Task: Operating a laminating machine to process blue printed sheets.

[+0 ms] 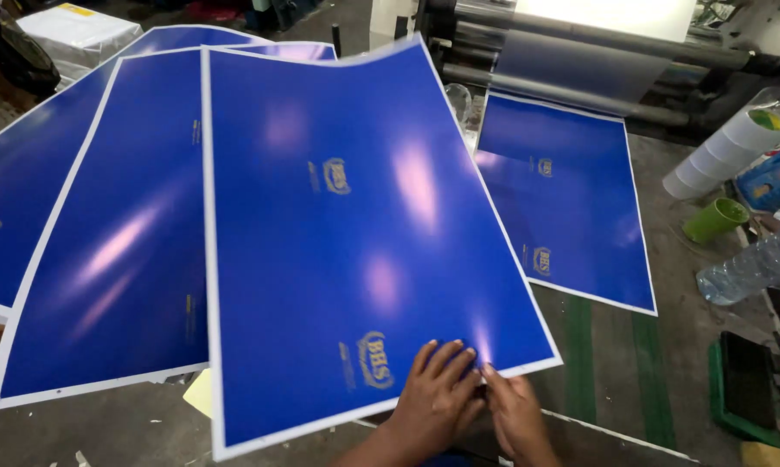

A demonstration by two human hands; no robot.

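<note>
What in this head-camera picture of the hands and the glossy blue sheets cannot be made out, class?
- Left hand and right hand: wrists cut off by the bottom edge.
- Top blue sheet: glare blurs parts.
- Lower sheets: overlapped.
- Roller machine: cropped at the top edge.

The near blue sheet (347,233) under the left hand (437,393) and right hand (515,415) looks like paper with a smooth, glossy coat that throws pale glare, as do the blue sheets to its left (113,259) and the far right sheet (572,207). The desk (105,428) is dull, grey and scuffed, the far rollers (597,39) look like smooth metal. At the right, the bottle (753,264) is clear plastic, the green cup (714,219) matt plastic.
</note>
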